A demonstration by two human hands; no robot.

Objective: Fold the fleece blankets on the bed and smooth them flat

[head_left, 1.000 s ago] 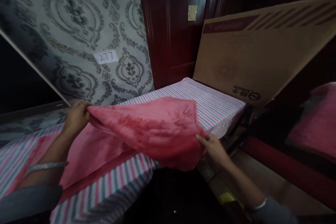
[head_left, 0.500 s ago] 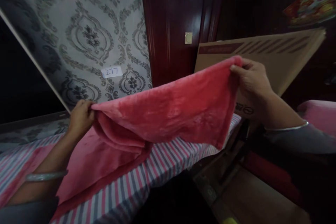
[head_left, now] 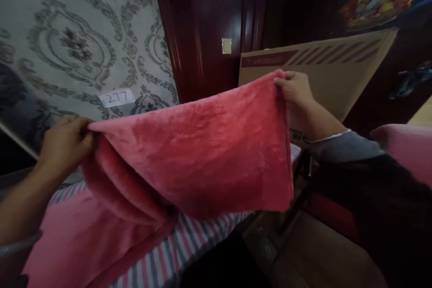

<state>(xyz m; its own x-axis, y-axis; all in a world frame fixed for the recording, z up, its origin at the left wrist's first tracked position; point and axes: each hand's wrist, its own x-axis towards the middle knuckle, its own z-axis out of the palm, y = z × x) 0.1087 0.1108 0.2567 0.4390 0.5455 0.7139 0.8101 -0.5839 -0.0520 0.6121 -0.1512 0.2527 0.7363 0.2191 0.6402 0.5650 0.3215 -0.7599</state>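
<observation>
A plush pink-red blanket (head_left: 205, 153) stretches between my two hands, its top edge pulled fairly straight and slanting up to the right. My left hand (head_left: 65, 141) is closed round the edge at the left, where thick folds bunch up below the grip. At the upper right corner my right hand (head_left: 295, 90) pinches the blanket between thumb and fingers. The right part hangs down in layers, while the rest of the blanket lies at the lower left on a striped cloth (head_left: 162, 258) in pink, white and grey.
A large cardboard box (head_left: 330, 76) leans behind my right hand, against a dark door. Patterned wallpaper (head_left: 77, 45) carries a paper label (head_left: 117, 97) reading 277. Something pink (head_left: 405, 148) stands at the right edge.
My left hand has moved left and my right hand slightly left in view. The hanging blanket part spreads wider and lower. The camera view has shifted to the right.
</observation>
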